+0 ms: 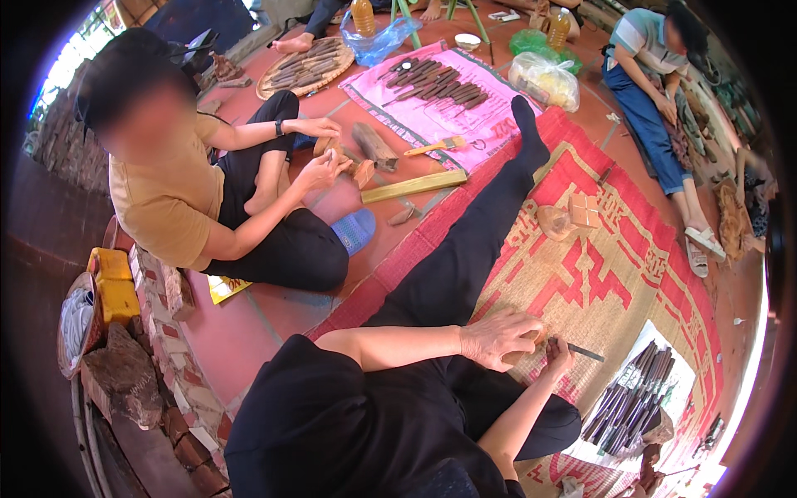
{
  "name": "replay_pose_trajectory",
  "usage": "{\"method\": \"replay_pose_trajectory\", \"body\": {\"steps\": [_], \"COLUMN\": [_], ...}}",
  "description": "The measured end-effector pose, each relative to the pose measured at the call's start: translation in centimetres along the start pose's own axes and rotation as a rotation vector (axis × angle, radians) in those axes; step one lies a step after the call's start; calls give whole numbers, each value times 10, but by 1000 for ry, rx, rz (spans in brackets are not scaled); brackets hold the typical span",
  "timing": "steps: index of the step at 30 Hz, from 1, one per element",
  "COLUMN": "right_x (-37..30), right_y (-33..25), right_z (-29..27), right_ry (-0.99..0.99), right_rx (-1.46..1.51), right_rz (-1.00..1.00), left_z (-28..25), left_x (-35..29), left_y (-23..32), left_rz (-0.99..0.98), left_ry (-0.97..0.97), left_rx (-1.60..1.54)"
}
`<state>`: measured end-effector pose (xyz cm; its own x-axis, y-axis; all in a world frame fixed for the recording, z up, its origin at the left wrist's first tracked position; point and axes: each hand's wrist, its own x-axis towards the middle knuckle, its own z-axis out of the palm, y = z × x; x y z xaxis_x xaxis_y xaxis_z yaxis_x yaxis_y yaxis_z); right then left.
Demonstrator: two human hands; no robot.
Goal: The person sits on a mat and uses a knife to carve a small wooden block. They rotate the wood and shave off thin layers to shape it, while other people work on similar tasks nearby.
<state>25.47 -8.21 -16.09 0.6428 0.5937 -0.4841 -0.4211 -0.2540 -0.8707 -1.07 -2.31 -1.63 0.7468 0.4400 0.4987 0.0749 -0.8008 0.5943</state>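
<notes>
I am sitting on a red and straw-coloured mat (519, 286). My left hand (500, 337) is closed around a small orange-brown wood piece (540, 334), mostly hidden by its fingers. My right hand (559, 357) grips a slim dark carving chisel (588, 353) close beside the wood. One end of the chisel sticks out to the right; the other is hidden at the hand. Farther up the mat sits a carved wooden piece (554, 222), touching a squared wood block (584, 210) with lines on its face.
Several dark chisels (631, 402) lie on a white sheet at right. Beyond my outstretched leg, more tools (436, 83) and a brush (440, 145) lie on a pink cloth. A co-worker (166, 183) at left holds wood; another person (652, 91) sits far right. A timber strip (415, 186) lies between.
</notes>
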Motion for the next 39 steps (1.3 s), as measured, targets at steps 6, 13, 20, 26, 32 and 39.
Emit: {"method": "replay_pose_trajectory", "body": {"steps": [6, 13, 20, 26, 32, 39], "right_x": [-10, -2, -14, 2, -13, -11], "right_y": [-5, -3, -1, 1, 2, -8], "right_z": [14, 4, 22, 1, 17, 16], "right_ry": [-218, -63, -203, -8, -198, -62], "right_rx": [101, 70, 94, 78, 130, 105], "right_rz": [19, -2, -27, 11, -5, 34], "left_z": [0, 0, 2, 0, 1, -2], "left_x": [1, 2, 2, 4, 2, 1], "left_y": [-1, -2, -2, -2, -1, -1], "left_rz": [-10, 0, -9, 18, -8, -52], "left_ry": [15, 4, 10, 7, -11, -52], "left_rx": [0, 0, 8, -17, -10, -14]}}
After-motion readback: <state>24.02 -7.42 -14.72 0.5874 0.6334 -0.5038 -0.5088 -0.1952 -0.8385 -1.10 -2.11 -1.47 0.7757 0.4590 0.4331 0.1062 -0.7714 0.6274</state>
